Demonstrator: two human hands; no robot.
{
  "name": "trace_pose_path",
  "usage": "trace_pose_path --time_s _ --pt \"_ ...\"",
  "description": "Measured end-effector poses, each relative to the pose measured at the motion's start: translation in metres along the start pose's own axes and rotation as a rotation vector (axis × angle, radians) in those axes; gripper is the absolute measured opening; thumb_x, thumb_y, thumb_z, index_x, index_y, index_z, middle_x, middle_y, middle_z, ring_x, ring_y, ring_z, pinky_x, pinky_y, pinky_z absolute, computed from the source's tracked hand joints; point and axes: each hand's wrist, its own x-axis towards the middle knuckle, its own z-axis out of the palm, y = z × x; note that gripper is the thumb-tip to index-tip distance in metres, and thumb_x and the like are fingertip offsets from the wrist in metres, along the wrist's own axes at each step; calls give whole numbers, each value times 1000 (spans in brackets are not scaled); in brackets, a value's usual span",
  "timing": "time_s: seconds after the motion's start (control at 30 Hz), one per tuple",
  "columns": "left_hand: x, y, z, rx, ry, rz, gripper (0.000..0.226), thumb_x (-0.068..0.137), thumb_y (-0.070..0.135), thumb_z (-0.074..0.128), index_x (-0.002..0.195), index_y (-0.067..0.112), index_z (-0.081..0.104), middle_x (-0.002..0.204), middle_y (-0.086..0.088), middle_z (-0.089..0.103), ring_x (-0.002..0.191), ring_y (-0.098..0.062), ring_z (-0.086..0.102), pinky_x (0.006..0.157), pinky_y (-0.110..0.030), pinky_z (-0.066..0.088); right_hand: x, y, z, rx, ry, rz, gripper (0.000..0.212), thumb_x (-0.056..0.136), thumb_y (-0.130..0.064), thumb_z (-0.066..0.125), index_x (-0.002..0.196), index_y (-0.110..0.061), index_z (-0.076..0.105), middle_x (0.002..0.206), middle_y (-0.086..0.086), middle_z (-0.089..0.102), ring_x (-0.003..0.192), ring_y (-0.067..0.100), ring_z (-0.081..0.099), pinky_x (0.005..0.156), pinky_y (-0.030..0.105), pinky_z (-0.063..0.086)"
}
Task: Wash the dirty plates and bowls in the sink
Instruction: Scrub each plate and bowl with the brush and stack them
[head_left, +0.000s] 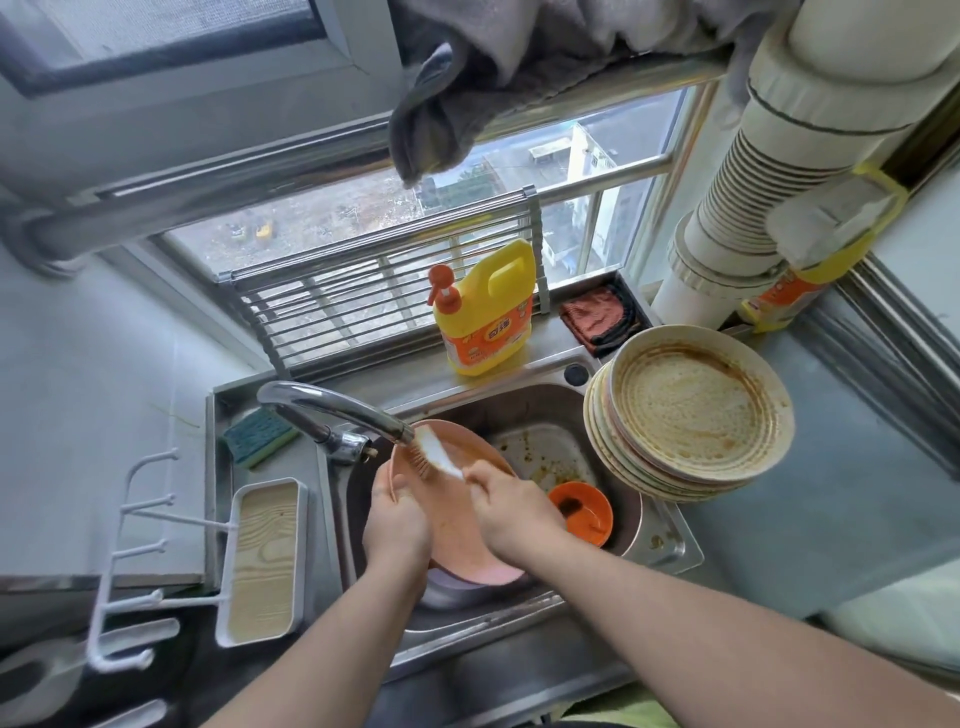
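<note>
We see the left hand (396, 525) grip closed on the pink plate's (457, 530) left rim, plate tilted over the sink (670, 535) — right hand (511, 512) grip closed on a white brush (434, 451), bristles on the plate's upper face — dirty plate stack (691, 415) on the desk just right.

left hand (396, 525) holding pink plate (457, 540), right hand (511, 512) gripping brush (434, 451), over sink (550, 415)

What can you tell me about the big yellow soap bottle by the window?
The yellow soap bottle is a plastic jug with a moulded handle at the top and an orange pump on its left shoulder. An orange-and-white label covers its lower front. It stands upright on the metal ledge behind the sink, in front of the window, beside a wire rack. No hand touches it.
</note>
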Motion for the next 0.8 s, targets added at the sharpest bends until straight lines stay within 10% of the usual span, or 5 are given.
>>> trace_pose_path --time_s 0.23,0.47,0.8 --pt "-13 13 3 66 40 181 50 112 40 39 162 35 36 153 0 50 128 -17 51 104 -28 35 22 71 -12 -236 -46 295 24 108 -31 30 110 -35 53 100 3 66 84 28 61 77 41 57" --pt "-19 4 9 227 3 214 48 110 44 38 158 46 33 122 -12 62 97 -27 61 88 -41 49 33 14 -8 -14 79 50 29 108 -44 28 126 -44 50 112 4 71 100 35 65 81 46 55" --pt "-9 27 -7 329 109 386 25 110 26 48 119 10 65 109 -11 55 105 -38 58 85 -33 37 -6 61 48 -112 -102 117 10 108 -36 30 106 -36 40 96 12 68 87 39 65 71 44 54"
